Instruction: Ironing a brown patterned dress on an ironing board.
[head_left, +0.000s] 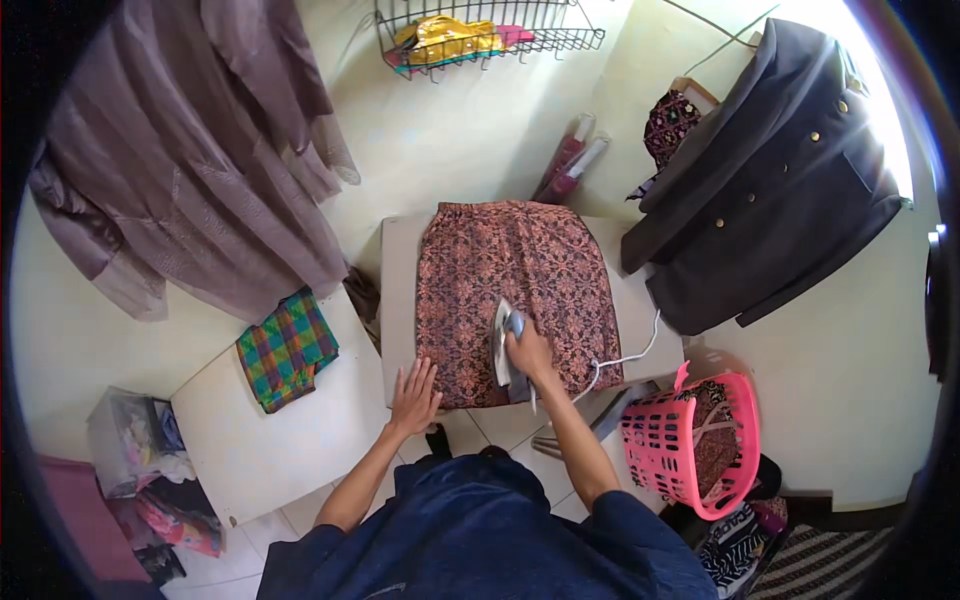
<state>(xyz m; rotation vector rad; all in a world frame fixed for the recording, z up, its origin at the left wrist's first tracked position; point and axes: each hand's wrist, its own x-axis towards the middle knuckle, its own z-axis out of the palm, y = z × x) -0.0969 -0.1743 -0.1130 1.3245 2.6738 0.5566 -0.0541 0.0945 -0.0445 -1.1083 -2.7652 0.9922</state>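
A patterned skirt (480, 262) in dark and salmon floral cloth lies spread over a pale board (399, 292), its gathered waistband at the far side. My right hand (531, 351) is shut around the handle of a clothes iron (500, 337). The iron stands on the lower middle of the skirt with its tip pointing away from me. Its white cord (634, 355) runs off to the right across the skirt and board. Flat at the skirt's lower left corner rests my left hand (415, 401), fingers spread and holding nothing.
On the white table (300, 450) at left lies a folded plaid cloth (289, 352). A pink laundry basket (667, 442) with clothes stands at right. A mauve garment (202, 165) and a dark jacket (765, 180) hang on either side. A wire rack (487, 46) is on the wall.
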